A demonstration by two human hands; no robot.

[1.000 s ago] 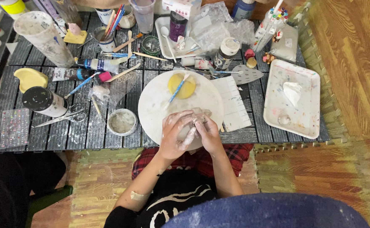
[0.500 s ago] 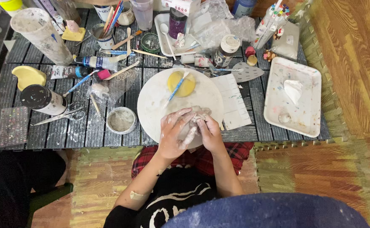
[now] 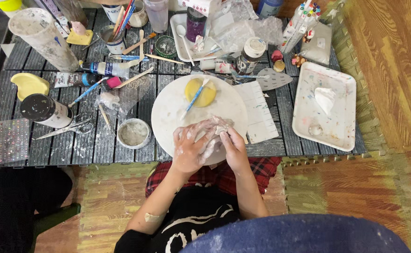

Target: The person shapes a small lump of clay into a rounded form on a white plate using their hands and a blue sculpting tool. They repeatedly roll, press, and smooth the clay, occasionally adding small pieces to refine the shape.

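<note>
While the left hand cups a pale clay lump, the right hand pinches it — both over the round white board.

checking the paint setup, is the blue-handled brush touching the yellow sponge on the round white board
Touching. The head view shows the blue-handled brush lying across the yellow sponge, its upper end resting on the sponge and its lower end on the round white board.
</note>
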